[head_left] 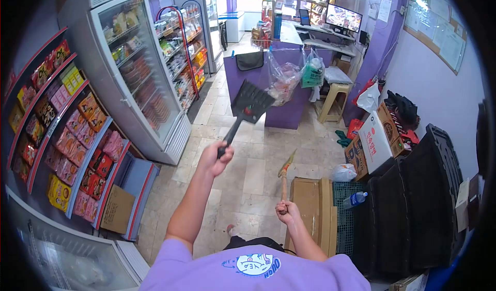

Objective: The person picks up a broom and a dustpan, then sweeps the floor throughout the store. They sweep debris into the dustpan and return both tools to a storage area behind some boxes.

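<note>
My left hand [216, 158] is raised in front of me, its fingers wrapped round the handle of a black dustpan [251, 103]. The pan is flat and wide with ridges, and a small reddish mark shows near its middle. Lower and to the right, my right hand [287, 211] is closed round the light wooden handle of a small hand broom [287, 166]. The broom's head points up and away, seen nearly edge-on, with orange and greenish colours. Both tools are held in the air above the tiled floor [243, 182], apart from each other.
Snack shelves [77, 136] and a glass-door fridge [139, 69] line the left. Ahead stands a purple counter [284, 112] with hanging plastic bags [313, 71]. To the right are a stool [333, 102], boxes [374, 141], a flat cardboard box [305, 203] and black crates [390, 213].
</note>
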Available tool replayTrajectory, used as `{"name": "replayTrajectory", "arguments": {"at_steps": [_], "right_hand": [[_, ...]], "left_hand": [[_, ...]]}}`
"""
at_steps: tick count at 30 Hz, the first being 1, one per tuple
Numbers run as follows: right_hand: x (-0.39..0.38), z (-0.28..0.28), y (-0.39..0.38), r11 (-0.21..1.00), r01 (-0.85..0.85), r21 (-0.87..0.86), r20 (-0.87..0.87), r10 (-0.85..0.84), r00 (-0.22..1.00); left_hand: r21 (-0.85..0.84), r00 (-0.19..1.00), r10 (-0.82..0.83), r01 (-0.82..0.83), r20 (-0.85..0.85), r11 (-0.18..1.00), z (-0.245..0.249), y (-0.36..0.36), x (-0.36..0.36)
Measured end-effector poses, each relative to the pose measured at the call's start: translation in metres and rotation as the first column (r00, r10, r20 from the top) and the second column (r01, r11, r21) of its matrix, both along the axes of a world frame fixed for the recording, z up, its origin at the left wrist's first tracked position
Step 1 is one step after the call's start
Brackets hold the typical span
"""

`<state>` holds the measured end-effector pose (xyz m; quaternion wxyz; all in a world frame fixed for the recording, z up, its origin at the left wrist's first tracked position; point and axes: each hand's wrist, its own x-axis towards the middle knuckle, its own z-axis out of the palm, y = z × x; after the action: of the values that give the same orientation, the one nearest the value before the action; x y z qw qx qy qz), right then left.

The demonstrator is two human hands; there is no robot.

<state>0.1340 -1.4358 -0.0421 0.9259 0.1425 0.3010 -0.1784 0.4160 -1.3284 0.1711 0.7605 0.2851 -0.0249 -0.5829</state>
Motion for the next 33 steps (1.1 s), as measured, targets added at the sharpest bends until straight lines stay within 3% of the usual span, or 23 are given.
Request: {"name": "replayTrajectory", "arguments": {"at_steps": [3,7,12,15,16,19,20,29,33], "right_hand": [[0.010,0.013,-0.022,1.000,0.027,-0.008,0.005,-0.027,1.000],[0.032,0.011,-0.052,0.999,0.039,0.013,0.028,-0.039,0.999],[0.054,0.013,-0.077,0.995,0.085,0.045,0.012,-0.086,0.996],[0.057,0.004,-0.089,0.997,0.075,0.035,0.019,-0.076,0.997],[0.059,0.005,-0.093,0.998,0.069,0.004,-0.016,-0.069,0.997],[0.057,0.000,-0.120,1.000,0.005,0.001,-0.083,-0.005,0.997],[0.053,0.000,-0.144,1.000,-0.029,-0.012,-0.093,0.027,0.995],[0.046,-0.001,-0.229,0.952,-0.251,-0.174,-0.184,0.219,0.958],[0.052,-0.001,-0.250,0.915,-0.333,-0.226,-0.229,0.282,0.932]], "left_hand": [[-0.047,0.984,-0.040,0.049,0.171,0.998,0.043,-0.075,0.025],[-0.105,0.967,-0.008,0.035,0.254,0.994,0.096,-0.170,0.048],[-0.065,0.802,0.084,-0.056,0.592,0.996,0.122,-0.281,0.059],[0.062,0.495,0.042,-0.192,0.868,0.979,0.095,-0.332,0.057],[0.117,0.307,-0.037,-0.247,0.951,0.962,0.080,-0.348,0.062],[0.052,-0.278,-0.199,-0.459,0.940,0.887,0.042,-0.379,0.065],[0.056,-0.321,-0.222,-0.454,0.921,0.889,0.037,-0.377,0.052],[0.049,-0.355,-0.267,-0.519,0.896,0.854,0.017,-0.386,0.017],[-0.033,-0.350,-0.171,-0.509,0.921,0.860,0.010,-0.375,0.010]]}}
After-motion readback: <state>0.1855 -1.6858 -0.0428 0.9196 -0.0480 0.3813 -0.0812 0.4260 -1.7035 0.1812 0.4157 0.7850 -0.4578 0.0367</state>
